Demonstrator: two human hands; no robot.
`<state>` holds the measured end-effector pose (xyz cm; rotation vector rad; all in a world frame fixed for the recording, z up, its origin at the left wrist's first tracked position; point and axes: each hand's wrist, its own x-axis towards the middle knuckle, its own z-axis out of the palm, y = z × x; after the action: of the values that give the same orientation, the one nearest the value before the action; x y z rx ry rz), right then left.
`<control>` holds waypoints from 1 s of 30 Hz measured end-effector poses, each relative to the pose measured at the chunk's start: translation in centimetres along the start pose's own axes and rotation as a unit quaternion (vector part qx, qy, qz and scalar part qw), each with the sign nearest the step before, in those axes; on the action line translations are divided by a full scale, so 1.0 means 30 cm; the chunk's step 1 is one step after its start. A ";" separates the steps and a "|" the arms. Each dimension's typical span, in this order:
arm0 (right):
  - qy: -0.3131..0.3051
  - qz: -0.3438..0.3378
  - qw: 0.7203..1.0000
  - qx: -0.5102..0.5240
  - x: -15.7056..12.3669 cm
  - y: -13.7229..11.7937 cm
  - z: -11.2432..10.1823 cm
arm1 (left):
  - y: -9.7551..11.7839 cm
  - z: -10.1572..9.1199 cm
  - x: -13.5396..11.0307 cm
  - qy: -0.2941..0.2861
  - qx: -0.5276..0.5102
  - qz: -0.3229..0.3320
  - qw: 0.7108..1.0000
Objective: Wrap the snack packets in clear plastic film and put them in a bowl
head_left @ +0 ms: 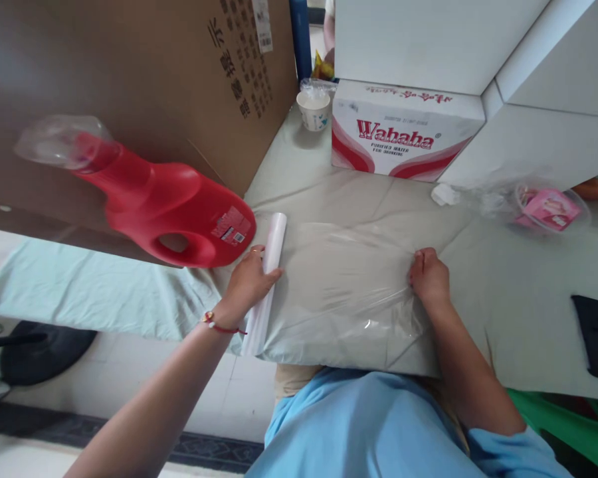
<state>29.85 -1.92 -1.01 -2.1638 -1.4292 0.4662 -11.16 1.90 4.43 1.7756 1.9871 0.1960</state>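
Observation:
A white roll of clear plastic film [276,242] lies near the table's front edge. My left hand [252,279] is closed around its middle, thumb on the near side. From the roll, a sheet of clear film [349,285] stretches to the right across the cloth. Its far edge is pinched in my right hand [430,273], fingers curled into a fist. Light wrinkles run through the sheet between both hands. Just left of the roll, a large red jug [179,206] lies tilted, its neck covered with clear plastic.
A large cardboard box [144,79] stands behind the jug. At the back are a paper cup [313,109] and a Wahaha carton [403,136]. To the right sit a crumpled tissue [445,194], a clear tub with a pink packet [551,209] and a black flat object [597,335].

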 end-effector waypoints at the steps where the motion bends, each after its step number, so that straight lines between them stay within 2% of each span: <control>1: 0.003 0.002 1.000 -0.030 -0.013 -0.005 0.002 | -0.002 0.002 -0.010 -0.006 0.016 0.002 1.000; 3: -0.001 0.012 0.995 -0.100 -0.032 -0.021 0.003 | 0.005 0.010 -0.035 -0.005 0.052 0.002 0.999; 5: -0.016 0.017 0.990 -0.141 -0.039 -0.038 -0.001 | 0.024 0.024 -0.064 0.030 0.091 0.005 0.995; 8: -0.029 0.026 0.986 -0.163 -0.037 -0.050 -0.014 | 0.052 0.047 -0.104 0.085 0.138 0.069 0.984; 11: -0.031 0.029 0.984 -0.173 -0.043 -0.045 -0.029 | 0.050 0.059 -0.119 0.069 0.154 0.130 0.977; 15: -0.044 0.037 0.977 -0.204 -0.069 -0.029 -0.045 | 0.019 0.060 -0.116 0.052 0.137 0.130 0.981; 18: -0.043 0.025 0.982 -0.180 -0.089 -0.010 -0.065 | 0.033 0.057 -0.116 0.085 0.115 0.149 0.978; 20: -0.007 0.009 0.992 -0.127 -0.099 0.009 -0.085 | 0.075 0.047 -0.103 0.122 0.095 0.176 0.972; 23: 0.051 -0.015 0.997 -0.061 -0.108 0.042 -0.121 | 0.174 0.012 -0.024 0.161 0.075 0.209 0.962; 26: 0.080 -0.026 0.996 -0.033 -0.112 0.072 -0.150 | 0.261 -0.034 0.123 0.200 0.093 0.173 0.960; 28: 0.092 -0.027 0.995 -0.022 -0.117 0.092 -0.161 | 0.287 -0.056 0.230 0.218 0.115 0.155 0.957; 30: 0.097 -0.027 0.995 -0.013 -0.126 0.113 -0.167 | 0.290 -0.068 0.319 0.196 0.145 0.149 0.958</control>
<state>33.61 -7.60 1.14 -2.1211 -1.3881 0.2129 -4.73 12.92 7.39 2.3819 2.0817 0.3994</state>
